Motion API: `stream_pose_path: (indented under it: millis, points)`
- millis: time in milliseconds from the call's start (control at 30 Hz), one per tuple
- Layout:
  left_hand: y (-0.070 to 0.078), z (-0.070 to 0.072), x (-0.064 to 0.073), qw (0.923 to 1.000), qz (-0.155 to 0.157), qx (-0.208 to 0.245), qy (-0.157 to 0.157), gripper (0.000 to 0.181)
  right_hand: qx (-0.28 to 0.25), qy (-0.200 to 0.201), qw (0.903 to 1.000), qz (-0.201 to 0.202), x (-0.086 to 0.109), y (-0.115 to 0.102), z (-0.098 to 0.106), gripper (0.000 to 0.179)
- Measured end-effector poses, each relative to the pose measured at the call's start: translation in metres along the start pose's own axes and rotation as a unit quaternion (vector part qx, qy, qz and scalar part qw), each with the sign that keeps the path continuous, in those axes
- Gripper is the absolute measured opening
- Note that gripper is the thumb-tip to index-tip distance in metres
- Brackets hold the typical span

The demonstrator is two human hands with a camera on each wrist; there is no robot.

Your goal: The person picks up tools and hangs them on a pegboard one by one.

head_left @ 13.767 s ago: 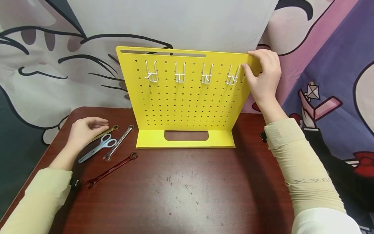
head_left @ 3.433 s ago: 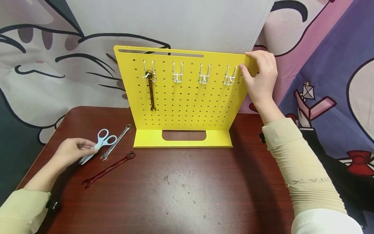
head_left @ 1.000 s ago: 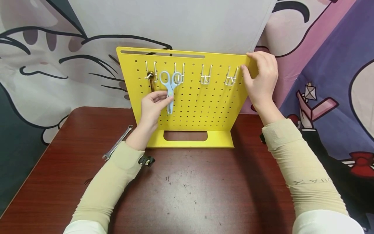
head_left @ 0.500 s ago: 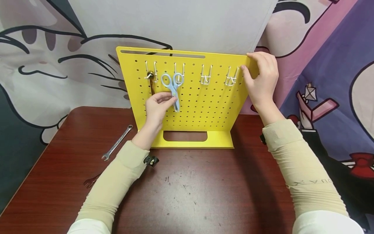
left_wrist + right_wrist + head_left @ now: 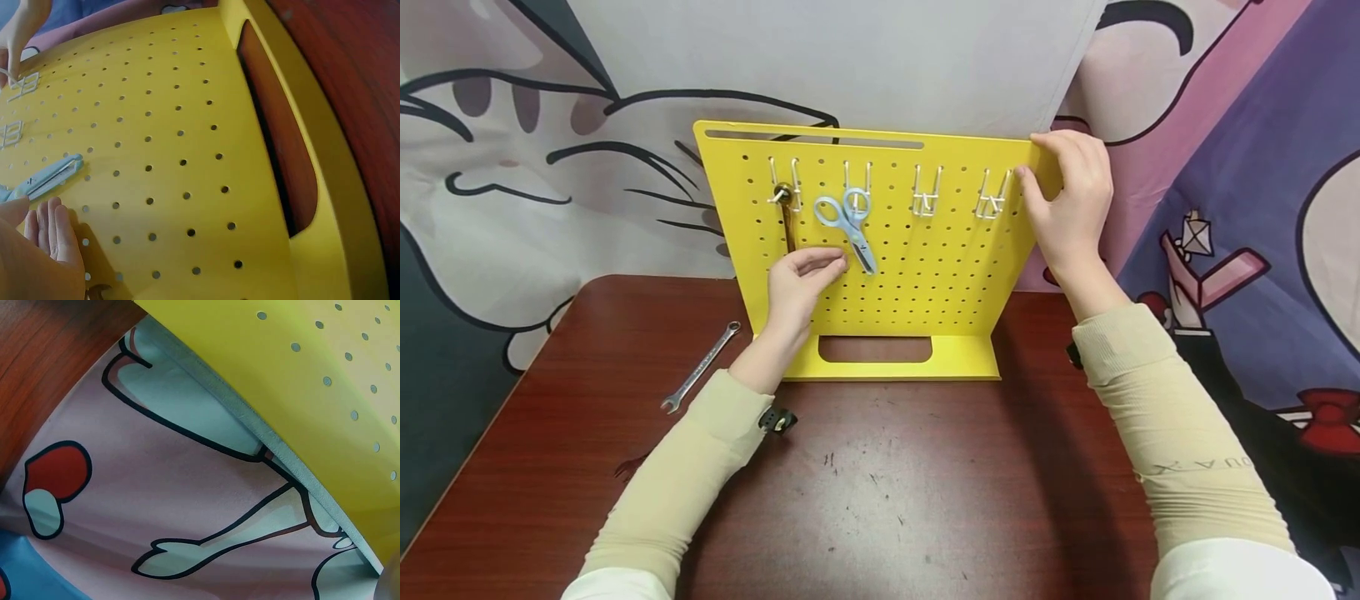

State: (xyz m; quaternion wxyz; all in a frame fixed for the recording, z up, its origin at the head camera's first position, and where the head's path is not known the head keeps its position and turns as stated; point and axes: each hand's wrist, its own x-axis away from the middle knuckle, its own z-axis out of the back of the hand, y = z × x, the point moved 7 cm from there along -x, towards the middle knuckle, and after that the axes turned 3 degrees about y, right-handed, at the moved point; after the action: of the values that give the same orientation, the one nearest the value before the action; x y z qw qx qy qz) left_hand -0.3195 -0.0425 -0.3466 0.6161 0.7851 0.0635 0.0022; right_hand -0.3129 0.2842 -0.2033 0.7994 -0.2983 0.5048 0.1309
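Note:
Light-blue scissors (image 5: 853, 227) hang tilted from the second hook (image 5: 859, 198) of a yellow pegboard (image 5: 910, 275), one finger loop over the hook and blades pointing down right. My left hand (image 5: 797, 283) is just left of the blades, holding nothing, its fingers relaxed; in the left wrist view a narrow gap shows between the fingers and the scissors (image 5: 53, 178). My right hand (image 5: 1075, 196) grips the board's upper right edge, thumb on the front and fingers at the back. A dark bronze wrench (image 5: 786, 217) hangs on the first hook, its lower end hidden by my left hand.
Two more white wire hooks, a third (image 5: 925, 200) and a fourth (image 5: 991, 204), hold nothing. A silver wrench (image 5: 702, 367) lies on the brown table (image 5: 880, 483) at the left. Below it, a dark red wrench (image 5: 628, 467) is mostly hidden under my left forearm.
The bronze wrench, then the scissors, went from the table to the board's hooks. In the last half second my left hand let go of the scissors, which swung askew. My right hand stayed put.

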Motion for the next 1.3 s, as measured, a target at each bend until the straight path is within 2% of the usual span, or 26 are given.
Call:
stream_pose_path:
  millis: [233, 367, 500, 667, 967, 1167, 1300]
  points:
    - [-0.005, 0.022, 0.006, 0.9975, 0.012, -0.068, -0.015, 0.031, -0.001, -0.002, 1.0000, -0.001, 0.000, 0.000, -0.001, 0.031]
    - [-0.005, 0.040, 0.010, 0.9919, 0.012, -0.121, -0.038, 0.032, 0.000, -0.002, 1.0000, -0.001, 0.000, 0.000, -0.001, 0.031]
    - [-0.001, 0.060, 0.014, 0.9830, -0.010, -0.176, -0.050, 0.031, 0.001, -0.003, 1.0000, -0.002, 0.000, 0.001, 0.000, 0.030]
    - [0.004, 0.089, 0.022, 0.9649, -0.042, -0.256, -0.039, 0.027, -0.001, 0.000, 1.0000, -0.007, 0.002, 0.001, 0.001, 0.029]
    - [-0.006, 0.141, 0.037, 0.9274, -0.055, -0.369, -0.025, 0.028, -0.006, -0.002, 0.9999, -0.010, 0.001, 0.000, 0.001, 0.028]
    - [-0.009, 0.167, 0.043, 0.9066, -0.056, -0.418, -0.014, 0.026, -0.004, -0.006, 0.9999, -0.010, 0.000, 0.000, -0.001, 0.029]
    - [-0.011, 0.178, 0.044, 0.8897, -0.066, -0.451, -0.022, 0.027, -0.003, -0.004, 0.9999, -0.012, 0.000, 0.000, 0.000, 0.029]
